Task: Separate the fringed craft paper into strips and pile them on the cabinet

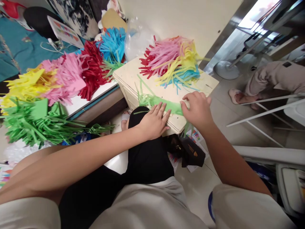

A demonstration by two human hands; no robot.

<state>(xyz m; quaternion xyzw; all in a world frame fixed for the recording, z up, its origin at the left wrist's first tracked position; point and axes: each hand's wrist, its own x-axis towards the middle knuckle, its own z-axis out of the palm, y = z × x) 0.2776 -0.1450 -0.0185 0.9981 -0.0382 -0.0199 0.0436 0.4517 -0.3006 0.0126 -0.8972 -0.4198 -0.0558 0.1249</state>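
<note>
Head view. Green strip [173, 106] lies along the near edge of the cream cabinet [131, 71], plain band between the two hands. Cut fringe [144, 99] spreads at its left end; further green ends [189, 128] hang over the near right edge, below the right hand.

Handling, as judged: the paper looks thin and liable to crease or tear. Press with flat fingers, spread the load, and smooth lengthwise rather than tug across the band. Fringe should lie straight, clear of the band, so that no tails get trapped. The overhanging ends could snag; better supported on the top. The multicolour fringe bundle [171, 60] sits just beyond, so sideways sweeps should stay short.

Pose: left hand [153, 122] palm down at the near edge, fingers spread wide, tips on the band and pointing far right; forearm comes in from the near left, almost straight. Right hand [197, 109] arched over the band's right end, back upward, fingers bent, thumb toward the left; forearm slants in from the near right. Whether its fingers pinch the paper or merely rest on it: cannot tell.
</note>
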